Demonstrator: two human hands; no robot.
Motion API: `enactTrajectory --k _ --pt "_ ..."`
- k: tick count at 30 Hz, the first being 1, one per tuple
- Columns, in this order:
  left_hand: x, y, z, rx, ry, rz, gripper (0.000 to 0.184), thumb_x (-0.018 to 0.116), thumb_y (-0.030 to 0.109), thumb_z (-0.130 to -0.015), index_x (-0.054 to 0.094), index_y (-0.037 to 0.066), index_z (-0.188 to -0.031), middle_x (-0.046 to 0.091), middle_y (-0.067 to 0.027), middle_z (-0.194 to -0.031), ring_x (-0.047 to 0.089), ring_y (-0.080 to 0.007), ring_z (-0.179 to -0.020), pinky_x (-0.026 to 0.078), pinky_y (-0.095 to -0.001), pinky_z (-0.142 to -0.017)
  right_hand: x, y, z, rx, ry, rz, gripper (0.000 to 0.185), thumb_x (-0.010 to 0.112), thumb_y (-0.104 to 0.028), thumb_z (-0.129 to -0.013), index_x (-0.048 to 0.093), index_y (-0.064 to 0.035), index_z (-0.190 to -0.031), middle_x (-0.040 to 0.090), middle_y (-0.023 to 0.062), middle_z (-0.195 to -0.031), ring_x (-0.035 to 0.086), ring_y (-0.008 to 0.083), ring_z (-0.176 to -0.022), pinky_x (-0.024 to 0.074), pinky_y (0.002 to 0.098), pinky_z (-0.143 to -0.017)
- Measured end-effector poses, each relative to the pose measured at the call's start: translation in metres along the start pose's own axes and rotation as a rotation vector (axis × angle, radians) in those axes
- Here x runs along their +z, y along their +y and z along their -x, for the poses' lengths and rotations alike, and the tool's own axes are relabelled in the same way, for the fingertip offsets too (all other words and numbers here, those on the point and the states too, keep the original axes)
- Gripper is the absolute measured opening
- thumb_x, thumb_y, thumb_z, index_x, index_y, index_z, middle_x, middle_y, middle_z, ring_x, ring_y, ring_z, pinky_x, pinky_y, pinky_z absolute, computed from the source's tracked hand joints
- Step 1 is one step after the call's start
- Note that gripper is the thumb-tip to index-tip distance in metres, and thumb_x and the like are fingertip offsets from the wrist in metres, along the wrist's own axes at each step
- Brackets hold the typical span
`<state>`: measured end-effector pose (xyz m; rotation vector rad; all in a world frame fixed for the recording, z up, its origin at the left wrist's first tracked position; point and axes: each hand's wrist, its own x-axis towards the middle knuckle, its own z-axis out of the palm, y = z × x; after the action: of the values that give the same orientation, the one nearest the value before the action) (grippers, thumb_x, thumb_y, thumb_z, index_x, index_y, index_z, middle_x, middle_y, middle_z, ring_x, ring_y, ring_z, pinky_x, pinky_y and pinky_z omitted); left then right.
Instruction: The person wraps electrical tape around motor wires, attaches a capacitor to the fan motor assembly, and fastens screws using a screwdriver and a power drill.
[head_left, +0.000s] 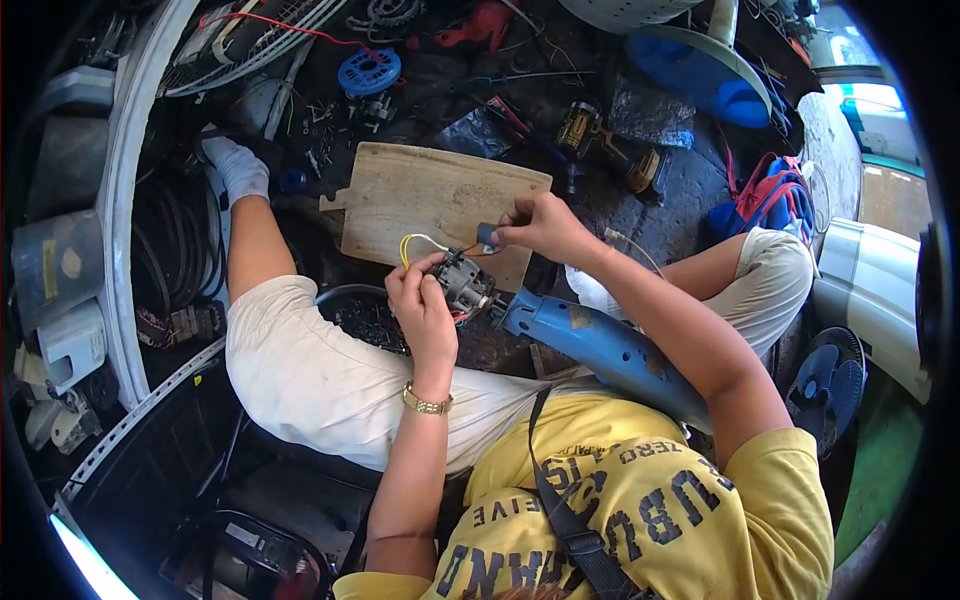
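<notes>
My left hand (424,305) is closed around a small electric motor (466,284), which looks like a fan motor, with bare metal housing and a short shaft. Yellow and white wires (408,243) loop up from its far side. Between the fingertips of my right hand (543,228) is a small dark block (487,236), probably a capacitor, with a thin wire running toward the motor. A blue plastic fan housing (600,340) leans across my lap, its narrow end close to the motor's shaft. Beneath both hands lies a worn wooden board (425,190).
Beyond the board are a cordless drill (590,135), a clear plastic bag (655,105) and a blue round part (368,72). A blue fan base (695,75) stands at the far right. Loose screws (320,150) litter the floor. A white metal frame (125,220) rises at left.
</notes>
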<state>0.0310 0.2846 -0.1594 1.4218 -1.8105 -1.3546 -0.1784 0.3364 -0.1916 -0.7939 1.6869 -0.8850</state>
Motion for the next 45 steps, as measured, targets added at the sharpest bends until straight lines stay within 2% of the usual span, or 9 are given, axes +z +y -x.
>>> enactTrajectory --k 2,4,8,13,24,26,27,31,45 --pt "0.001 0.002 -0.009 0.123 0.005 -0.101 0.026 0.041 0.008 -0.089 0.062 0.002 -0.104 0.051 -0.0129 -0.104 0.051 -0.0239 -0.098 0.04 -0.034 -0.088 0.008 -0.019 0.015 0.013 0.042 -0.069 0.02 0.077 -0.011 -0.072 0.061 0.0016 -0.072 0.065 0.0051 -0.07 0.057 0.007 -0.068 0.0466 0.0251 -0.062" --pt "-0.005 0.011 -0.019 0.022 -0.179 -0.067 0.026 0.041 0.007 -0.087 0.061 0.0 -0.101 0.055 -0.0141 -0.098 0.054 -0.0255 -0.095 0.042 -0.035 -0.087 0.016 -0.038 0.028 -0.013 0.123 -0.06 0.02 0.077 -0.01 -0.072 0.06 0.0018 -0.072 0.064 0.0055 -0.069 0.055 0.0068 -0.066 0.0466 0.0256 -0.061" --pt "0.003 0.03 -0.026 -0.206 -0.194 0.113 0.024 0.053 0.019 -0.087 0.06 0.001 -0.101 0.057 -0.0142 -0.098 0.058 -0.0257 -0.09 0.044 -0.035 -0.083 0.023 -0.035 0.033 -0.077 0.082 -0.058 0.024 0.077 -0.011 -0.074 0.057 0.002 -0.075 0.062 0.0041 -0.07 0.053 0.006 -0.067 0.0466 0.0252 -0.06" --pt "0.001 0.022 -0.035 0.001 -0.321 -0.246 0.027 0.063 0.027 -0.081 0.068 0.015 -0.105 0.057 -0.0164 -0.096 0.06 -0.031 -0.088 0.048 -0.0376 -0.078 0.028 -0.02 0.033 -0.108 0.087 -0.06 0.026 0.078 -0.012 -0.074 0.056 0.0009 -0.077 0.061 0.0028 -0.071 0.051 0.0051 -0.067 0.045 0.0245 -0.058" --pt "0.0 0.03 -0.042 -0.109 -0.437 -0.247 0.026 0.062 0.018 -0.08 0.067 0.006 -0.102 0.055 -0.0137 -0.103 0.058 -0.0242 -0.097 0.044 -0.0318 -0.086 0.011 -0.017 0.04 -0.143 -0.051 -0.016 0.022 0.074 -0.008 -0.076 0.056 -0.0002 -0.088 0.061 0.0031 -0.082 0.054 0.0052 -0.072 0.0448 0.0229 -0.062" --pt "0.001 0.028 -0.042 -0.119 -0.436 -0.218 0.025 0.062 0.017 -0.079 0.067 0.005 -0.1 0.055 -0.0126 -0.102 0.057 -0.0225 -0.096 0.044 -0.0311 -0.086 -0.001 -0.014 0.042 0.224 -0.098 -0.489 0.016 0.06 -0.001 -0.082 0.055 -0.0011 -0.097 0.06 0.0057 -0.091 0.06 0.0095 -0.075 0.0472 0.0236 -0.065" --pt "0.002 0.027 -0.042 -0.13 -0.434 -0.204 0.024 0.063 0.017 -0.079 0.067 0.004 -0.099 0.054 -0.0114 -0.101 0.057 -0.021 -0.094 0.044 -0.0307 -0.084 -0.007 -0.011 0.043 0.223 -0.088 -0.583 0.021 0.047 0.005 -0.084 0.053 -0.0016 -0.103 0.06 0.0092 -0.097 0.064 0.0153 -0.076 0.0515 0.0263 -0.068" --pt "0.003 0.022 -0.042 -0.096 -0.409 -0.173 0.023 0.064 0.016 -0.078 0.066 0.005 -0.098 0.053 -0.0088 -0.096 0.055 -0.0182 -0.089 0.044 -0.0297 -0.08 -0.022 -0.008 0.056 0.3 -0.077 -0.969 0.019 0.049 0.002 -0.089 0.053 0.0003 -0.108 0.061 0.0125 -0.097 0.065 0.0179 -0.075 0.0561 0.0316 -0.073" --pt "0.009 0.027 -0.041 -0.109 -0.33 -0.21 0.024 0.069 0.019 -0.076 0.066 0.006 -0.096 0.053 -0.0072 -0.09 0.055 -0.019 -0.082 0.046 -0.0312 -0.072 0.003 -0.037 0.058 0.372 0.017 -0.903 0.013 0.053 -0.008 -0.094 0.055 -0.0042 -0.106 0.064 0.0085 -0.091 0.06 0.0143 -0.065 0.0513 0.0265 -0.06"
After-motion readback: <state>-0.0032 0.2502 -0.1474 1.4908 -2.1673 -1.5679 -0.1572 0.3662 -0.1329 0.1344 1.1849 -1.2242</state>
